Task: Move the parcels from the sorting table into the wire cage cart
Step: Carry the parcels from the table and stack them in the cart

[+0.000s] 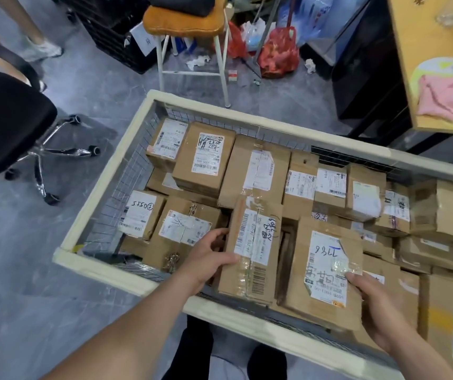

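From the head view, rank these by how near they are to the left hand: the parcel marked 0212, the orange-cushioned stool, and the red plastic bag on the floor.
1. Parcel marked 0212: in the cart's left end, just up-left of the left hand.
2. Orange-cushioned stool: on the floor beyond the cart's far rim.
3. Red plastic bag: farther back, right of the stool.

Even, bright overhead indoor light, soft shadows. Glare on the chrome swivel-chair base (55,149) and grey glossy floor (22,270). Wide-angle bending at edges; corners soft, slight motion blur overall.
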